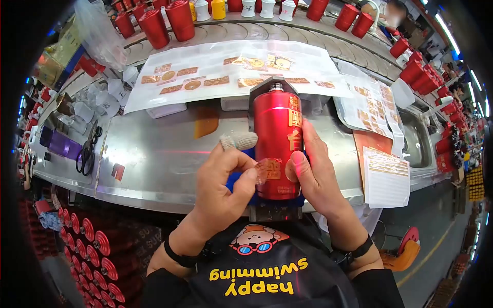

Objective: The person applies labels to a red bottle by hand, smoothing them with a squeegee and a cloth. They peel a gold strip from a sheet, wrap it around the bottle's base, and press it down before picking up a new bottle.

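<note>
A red bottle (277,138) with gold characters lies lengthwise in a dark holder at the front of a steel bench (164,159), its neck pointing away from me. My left hand (226,179), with a grey cot on the forefinger, pinches a small gold and red sticker (268,170) against the bottle's lower side. My right hand (313,164) rests on the bottle's right side, thumb pressing beside the sticker.
Clear sheets with gold stickers (215,72) lie behind the bottle, more sheets (372,108) and a printed paper (385,177) to the right. Red bottles (169,23) line a curved conveyor at the back. Scissors (87,149) lie at the left. Red caps (92,241) fill a rack below.
</note>
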A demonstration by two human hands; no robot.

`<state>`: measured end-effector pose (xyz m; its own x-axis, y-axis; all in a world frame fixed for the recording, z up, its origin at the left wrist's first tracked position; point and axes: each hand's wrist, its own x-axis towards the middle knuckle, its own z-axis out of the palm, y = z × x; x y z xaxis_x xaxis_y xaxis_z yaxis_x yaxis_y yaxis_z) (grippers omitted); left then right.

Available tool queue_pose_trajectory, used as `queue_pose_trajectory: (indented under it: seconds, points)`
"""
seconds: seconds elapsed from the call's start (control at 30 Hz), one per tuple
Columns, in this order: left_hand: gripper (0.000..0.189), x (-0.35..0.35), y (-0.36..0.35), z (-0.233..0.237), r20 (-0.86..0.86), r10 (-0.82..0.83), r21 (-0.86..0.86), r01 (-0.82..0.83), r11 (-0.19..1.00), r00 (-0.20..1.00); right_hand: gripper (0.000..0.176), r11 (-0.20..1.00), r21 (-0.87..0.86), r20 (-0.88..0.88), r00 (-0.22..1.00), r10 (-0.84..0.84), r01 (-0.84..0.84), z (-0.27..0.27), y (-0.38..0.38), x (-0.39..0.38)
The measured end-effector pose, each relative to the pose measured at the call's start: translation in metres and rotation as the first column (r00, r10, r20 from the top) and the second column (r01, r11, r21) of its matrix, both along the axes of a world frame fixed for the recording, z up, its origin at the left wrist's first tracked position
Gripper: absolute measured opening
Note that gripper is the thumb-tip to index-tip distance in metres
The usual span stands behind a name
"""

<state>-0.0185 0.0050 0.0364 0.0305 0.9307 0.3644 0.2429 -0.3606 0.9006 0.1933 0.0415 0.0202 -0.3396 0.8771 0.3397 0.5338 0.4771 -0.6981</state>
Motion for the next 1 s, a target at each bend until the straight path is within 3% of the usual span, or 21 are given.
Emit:
queue_pose_trajectory:
  seconds: [0.13,0.23,0.33,0.53,0.63,0.77,1.0]
  points:
    - [0.005,0.011,0.003,0.015,0.066,-0.078,0.089,0.072,0.993,0.995,0.063,1.000,-0.003,-0.006,1.000,-0.001,0.001,0.000,-0.001,0.001]
    - [0.005,0.010,0.003,0.023,0.031,-0.226,0.049,0.225,0.973,0.974,0.062,1.000,-0.002,-0.008,1.000,-0.001,0.001,-0.001,-0.002,0.002]
    - [0.005,0.007,0.002,0.022,0.189,-0.275,-0.108,0.298,0.948,0.943,0.062,1.000,-0.001,-0.008,1.000,-0.003,0.003,0.000,-0.002,0.002]
    - [0.006,0.002,0.003,-0.004,0.567,-0.220,-0.142,0.358,0.923,0.794,0.066,1.000,0.020,0.019,1.000,-0.006,0.006,-0.003,0.000,0.001]
    - [0.007,-0.007,0.000,-0.014,0.435,-0.118,-0.233,0.238,0.943,0.893,0.078,0.997,0.076,0.063,0.998,-0.028,0.024,0.000,-0.002,-0.002]
    - [0.008,-0.007,0.001,-0.017,0.355,-0.074,-0.206,0.155,0.966,0.932,0.100,0.975,0.222,0.149,0.987,-0.053,0.019,0.013,-0.004,-0.016]
    - [0.006,-0.011,0.002,-0.022,0.291,-0.038,-0.219,0.105,0.970,0.956,0.104,0.972,0.226,0.243,0.963,-0.118,0.062,0.015,-0.001,-0.025]
